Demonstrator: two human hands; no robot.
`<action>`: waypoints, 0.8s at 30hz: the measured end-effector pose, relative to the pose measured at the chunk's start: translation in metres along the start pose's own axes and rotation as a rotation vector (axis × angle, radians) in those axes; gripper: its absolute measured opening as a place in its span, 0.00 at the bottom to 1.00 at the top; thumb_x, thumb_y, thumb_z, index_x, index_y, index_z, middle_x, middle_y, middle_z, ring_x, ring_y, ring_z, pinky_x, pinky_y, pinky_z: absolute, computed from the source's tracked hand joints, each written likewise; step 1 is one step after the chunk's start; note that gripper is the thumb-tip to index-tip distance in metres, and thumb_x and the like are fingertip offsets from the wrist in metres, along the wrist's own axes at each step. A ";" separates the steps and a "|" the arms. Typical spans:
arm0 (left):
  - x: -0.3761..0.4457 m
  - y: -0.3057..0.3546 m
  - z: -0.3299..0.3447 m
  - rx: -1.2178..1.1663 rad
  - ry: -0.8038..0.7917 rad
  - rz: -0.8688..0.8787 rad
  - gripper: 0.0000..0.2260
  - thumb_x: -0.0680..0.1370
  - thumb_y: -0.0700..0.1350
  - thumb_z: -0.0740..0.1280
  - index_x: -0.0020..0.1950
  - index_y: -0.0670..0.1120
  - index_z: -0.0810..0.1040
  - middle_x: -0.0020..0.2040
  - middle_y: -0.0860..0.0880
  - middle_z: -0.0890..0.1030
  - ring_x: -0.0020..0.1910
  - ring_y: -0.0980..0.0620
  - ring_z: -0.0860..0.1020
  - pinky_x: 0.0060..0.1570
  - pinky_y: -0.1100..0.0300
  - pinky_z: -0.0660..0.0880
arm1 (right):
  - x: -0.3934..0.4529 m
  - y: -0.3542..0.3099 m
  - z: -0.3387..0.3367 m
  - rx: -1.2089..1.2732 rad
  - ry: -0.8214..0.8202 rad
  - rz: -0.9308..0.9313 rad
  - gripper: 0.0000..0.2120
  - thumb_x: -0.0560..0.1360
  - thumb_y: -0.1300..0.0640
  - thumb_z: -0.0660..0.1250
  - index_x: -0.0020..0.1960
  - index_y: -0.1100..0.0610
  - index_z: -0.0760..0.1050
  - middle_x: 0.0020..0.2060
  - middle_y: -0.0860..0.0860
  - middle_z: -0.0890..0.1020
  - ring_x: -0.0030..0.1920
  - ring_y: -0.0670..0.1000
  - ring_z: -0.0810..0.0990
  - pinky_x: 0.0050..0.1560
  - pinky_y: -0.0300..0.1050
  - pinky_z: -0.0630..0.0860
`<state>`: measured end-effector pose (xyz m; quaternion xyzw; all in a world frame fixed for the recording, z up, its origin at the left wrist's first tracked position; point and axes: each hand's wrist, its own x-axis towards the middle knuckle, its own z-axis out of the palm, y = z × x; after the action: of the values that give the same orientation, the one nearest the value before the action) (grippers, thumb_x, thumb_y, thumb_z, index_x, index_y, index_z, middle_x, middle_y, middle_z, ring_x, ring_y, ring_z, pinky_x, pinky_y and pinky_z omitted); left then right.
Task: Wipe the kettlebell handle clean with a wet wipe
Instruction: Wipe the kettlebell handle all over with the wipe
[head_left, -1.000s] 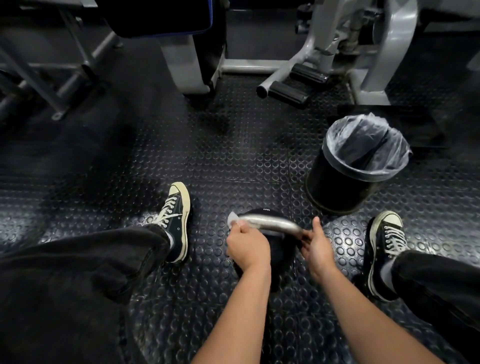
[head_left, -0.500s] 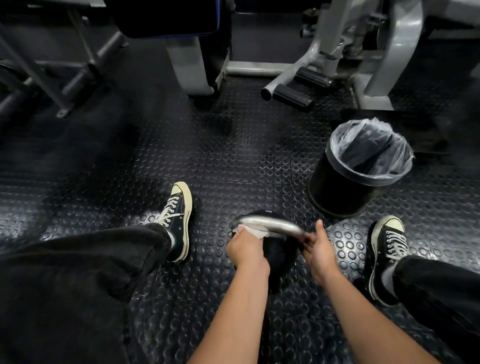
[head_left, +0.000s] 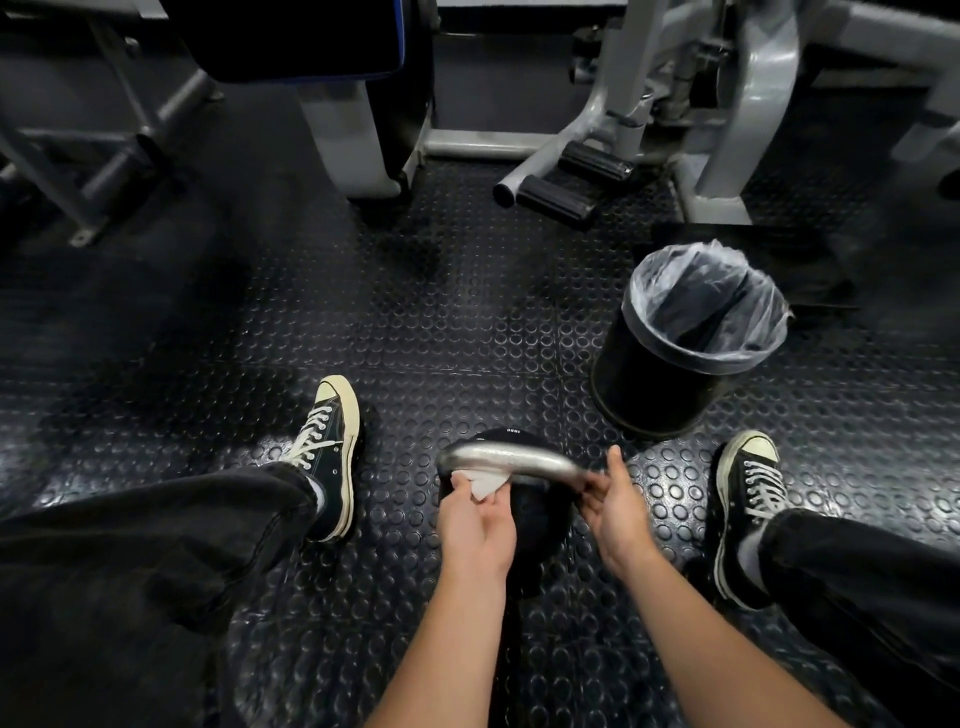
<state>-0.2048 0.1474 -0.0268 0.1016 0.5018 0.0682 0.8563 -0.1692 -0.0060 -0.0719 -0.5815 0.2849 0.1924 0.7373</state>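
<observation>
A black kettlebell (head_left: 535, 512) stands on the studded rubber floor between my feet. Its silver handle (head_left: 511, 460) arches across the top. My left hand (head_left: 475, 525) pinches a white wet wipe (head_left: 485, 483) against the underside of the handle's left part. My right hand (head_left: 615, 512) grips the handle's right end, thumb up. Most of the kettlebell's body is hidden behind my hands and forearms.
A black bin (head_left: 675, 358) lined with a clear bag stands to the right, just beyond the kettlebell. My left shoe (head_left: 327, 452) and right shoe (head_left: 748, 499) flank it. Grey gym machine frames (head_left: 727, 130) and foot rollers (head_left: 558, 200) stand farther ahead.
My left hand has slid the wipe from the top of the handle's left end down to its underside. My right hand has kept its hold on the right end.
</observation>
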 end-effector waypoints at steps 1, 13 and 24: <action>-0.001 -0.001 -0.003 -0.006 -0.033 -0.004 0.16 0.87 0.41 0.54 0.70 0.33 0.70 0.64 0.37 0.77 0.70 0.42 0.73 0.76 0.45 0.64 | -0.001 -0.001 0.000 -0.001 0.002 0.002 0.27 0.84 0.39 0.53 0.54 0.61 0.79 0.50 0.57 0.85 0.53 0.50 0.83 0.53 0.42 0.76; 0.012 0.005 -0.010 -0.028 -0.099 -0.024 0.12 0.87 0.41 0.55 0.56 0.35 0.75 0.61 0.36 0.79 0.68 0.40 0.76 0.74 0.43 0.66 | 0.007 0.004 0.001 0.018 0.025 0.031 0.33 0.83 0.36 0.56 0.61 0.66 0.80 0.53 0.60 0.87 0.59 0.57 0.84 0.70 0.54 0.74; 0.019 0.008 -0.006 -0.065 -0.087 -0.036 0.15 0.87 0.41 0.54 0.68 0.34 0.72 0.62 0.37 0.79 0.64 0.42 0.78 0.75 0.44 0.66 | 0.006 0.003 0.000 -0.021 0.011 0.029 0.33 0.83 0.36 0.55 0.60 0.64 0.81 0.51 0.58 0.88 0.59 0.56 0.84 0.68 0.51 0.75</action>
<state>-0.2011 0.1599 -0.0434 0.0673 0.4633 0.0645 0.8813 -0.1668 -0.0058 -0.0779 -0.5861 0.2952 0.2030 0.7267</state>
